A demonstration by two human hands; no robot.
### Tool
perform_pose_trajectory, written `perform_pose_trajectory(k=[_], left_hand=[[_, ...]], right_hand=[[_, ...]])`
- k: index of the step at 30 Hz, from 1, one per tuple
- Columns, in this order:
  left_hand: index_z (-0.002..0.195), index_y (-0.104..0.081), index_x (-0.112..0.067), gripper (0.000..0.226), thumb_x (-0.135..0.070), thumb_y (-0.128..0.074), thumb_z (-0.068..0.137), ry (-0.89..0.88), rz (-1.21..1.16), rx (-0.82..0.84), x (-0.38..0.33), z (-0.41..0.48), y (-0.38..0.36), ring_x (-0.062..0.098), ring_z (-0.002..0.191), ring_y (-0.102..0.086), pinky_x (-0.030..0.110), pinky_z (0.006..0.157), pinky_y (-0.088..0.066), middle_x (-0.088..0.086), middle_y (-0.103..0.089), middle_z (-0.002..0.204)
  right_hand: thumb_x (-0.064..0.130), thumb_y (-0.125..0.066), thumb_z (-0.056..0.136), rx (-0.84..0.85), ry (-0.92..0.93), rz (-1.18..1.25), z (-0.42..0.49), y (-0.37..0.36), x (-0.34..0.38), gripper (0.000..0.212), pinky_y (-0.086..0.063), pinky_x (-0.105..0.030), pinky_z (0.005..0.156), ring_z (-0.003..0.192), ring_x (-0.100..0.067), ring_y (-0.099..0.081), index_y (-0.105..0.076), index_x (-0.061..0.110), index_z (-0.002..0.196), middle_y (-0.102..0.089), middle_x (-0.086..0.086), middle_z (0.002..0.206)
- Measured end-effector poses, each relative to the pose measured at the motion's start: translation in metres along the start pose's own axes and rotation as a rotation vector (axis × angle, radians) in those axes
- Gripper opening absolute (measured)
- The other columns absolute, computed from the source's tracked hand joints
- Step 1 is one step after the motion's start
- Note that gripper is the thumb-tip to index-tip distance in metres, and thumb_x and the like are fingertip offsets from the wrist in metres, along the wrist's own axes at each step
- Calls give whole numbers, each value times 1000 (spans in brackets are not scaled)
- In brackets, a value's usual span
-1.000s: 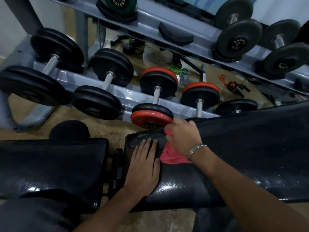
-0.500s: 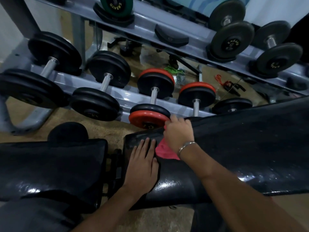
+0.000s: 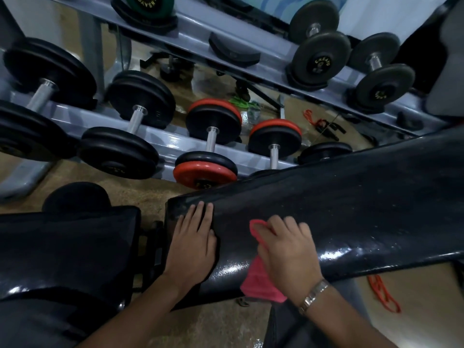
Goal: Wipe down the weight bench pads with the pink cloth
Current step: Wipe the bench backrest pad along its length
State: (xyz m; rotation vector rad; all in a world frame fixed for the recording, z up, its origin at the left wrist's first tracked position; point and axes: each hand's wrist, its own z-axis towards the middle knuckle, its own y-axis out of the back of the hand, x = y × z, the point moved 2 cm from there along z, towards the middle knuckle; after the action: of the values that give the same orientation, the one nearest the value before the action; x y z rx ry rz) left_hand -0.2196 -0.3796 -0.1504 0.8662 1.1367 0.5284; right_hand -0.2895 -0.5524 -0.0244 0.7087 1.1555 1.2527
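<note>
The black back pad (image 3: 339, 204) of the weight bench slants up to the right, shiny and wet near its front edge. A separate black seat pad (image 3: 65, 249) lies to the left across a gap. My left hand (image 3: 193, 244) rests flat, fingers together, on the back pad's lower end. My right hand (image 3: 286, 249) presses the pink cloth (image 3: 258, 280) onto the pad near its front edge. The cloth hangs over that edge below my wrist.
A grey dumbbell rack (image 3: 173, 141) stands just behind the bench, holding black dumbbells and a red-and-black dumbbell (image 3: 208, 159) close to the pad's far edge. An orange band (image 3: 381, 292) lies on the brown floor under the pad. A round black roller (image 3: 75, 197) sits behind the seat pad.
My right hand has dragged the pink cloth from the pad's far edge toward me, to the near edge. My left hand has stayed planted on the pad's end.
</note>
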Motion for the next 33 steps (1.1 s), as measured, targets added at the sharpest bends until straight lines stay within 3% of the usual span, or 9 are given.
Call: perform_pose_trajectory(k=[2, 6, 11, 16, 21, 26, 31, 33], left_hand=[[159, -26, -16, 64, -34, -24, 98, 8, 4, 2, 0, 0, 0, 26, 154, -22, 48, 123, -22, 8, -27, 165], [160, -22, -17, 65, -38, -18, 99, 17, 10, 22, -1, -1, 2, 23, 155, -18, 46, 124, -20, 6, -24, 167], [161, -20, -19, 65, -43, -15, 100, 28, -16, 10, -3, -1, 0, 21, 156, -13, 44, 126, -14, 5, -21, 168], [161, -18, -20, 65, -46, -13, 102, 33, -49, 13, -4, -3, 0, 19, 156, -9, 47, 126, -14, 3, -18, 168], [161, -17, -21, 65, -47, -13, 101, 41, -62, 0, -4, -3, -1, 18, 156, -7, 45, 126, -10, 2, -17, 168], [162, -12, -23, 65, -49, -11, 102, 40, -74, 15, -4, -5, -1, 14, 157, 0, 44, 127, -8, -1, -11, 169], [161, -16, -23, 64, -47, -15, 102, 41, -69, -3, -5, -3, -2, 16, 156, -6, 46, 127, -11, 1, -16, 169], [161, -16, -23, 63, -47, -15, 103, 39, -65, -1, -4, -5, -3, 16, 157, -6, 46, 126, -12, 0, -16, 169]], right_hand=[[22, -67, 75, -15, -67, 10, -3, 0, 3, 34, -35, -41, 66, 74, -26, -48, -69, 23, 109, -54, 0, 87], [28, -69, 78, 19, 101, 55, -26, 3, 15, 34, -35, -39, 65, 73, -25, -48, -68, 23, 112, -52, 1, 87], [22, -68, 79, -80, -183, 79, -18, 6, -19, 32, -32, -38, 66, 72, -25, -47, -71, 23, 112, -50, -1, 83], [24, -70, 80, -64, 37, 70, -38, 6, -3, 32, -37, -40, 63, 70, -25, -48, -70, 21, 112, -51, -1, 82], [28, -64, 81, -100, -211, 95, -18, 9, -34, 33, -32, -38, 65, 73, -26, -47, -71, 24, 112, -49, -1, 83], [31, -67, 73, -34, 60, 74, -32, 10, -15, 38, -32, -38, 64, 70, -23, -46, -71, 22, 109, -49, 1, 82], [34, -52, 79, -49, -229, 36, -1, 9, -43, 35, -31, -38, 67, 74, -26, -47, -71, 25, 107, -48, -1, 82], [32, -53, 78, -19, -123, -12, -5, 6, -23, 33, -33, -39, 67, 75, -26, -47, -69, 22, 105, -49, -3, 84]])
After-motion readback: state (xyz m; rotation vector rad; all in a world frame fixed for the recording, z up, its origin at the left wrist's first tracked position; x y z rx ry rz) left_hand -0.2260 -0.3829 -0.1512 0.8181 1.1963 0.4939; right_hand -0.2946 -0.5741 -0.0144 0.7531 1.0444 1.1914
